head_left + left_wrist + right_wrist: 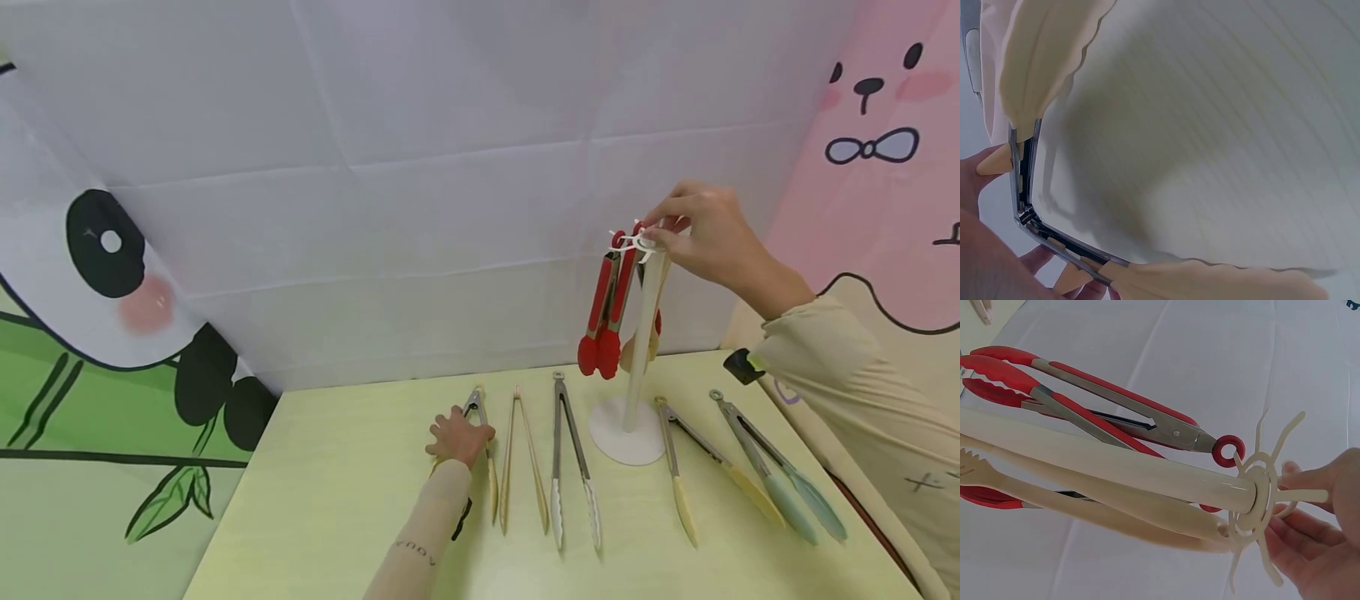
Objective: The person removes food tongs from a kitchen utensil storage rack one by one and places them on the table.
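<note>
Head and wrist views of your two-handed work on tongs and a hanging stand. Your left hand (460, 438) reaches over the cream-tipped tongs (1036, 69), which lie splayed on the worktop (322, 500) at the left end of the row. Its fingers are spread to the width of the tongs, the thumb on one arm and other fingers on the opposite arm; this span probably gives you control of both arms at once. How firmly they press, you cannot tell from here.

Your right hand (705, 232) holds the top of the white stand (642, 358), fingers bent close together about the hook ring, with little gap; the hold likely steadies the upright. The broad round base spreads the load. Red tongs (1119, 403) and beige tongs (1110, 519) hang heads downward beside the pole, a placing that leaves their weight to the hooks.

Nearer the stand lie slender tongs (507, 467) and white-tipped tongs (557, 467); beyond it, yellow-tipped tongs (670, 454) and teal tongs (778, 493). All four point their tips toward you, hinges away, presumably keeping the hanging ends easy to compare.
</note>
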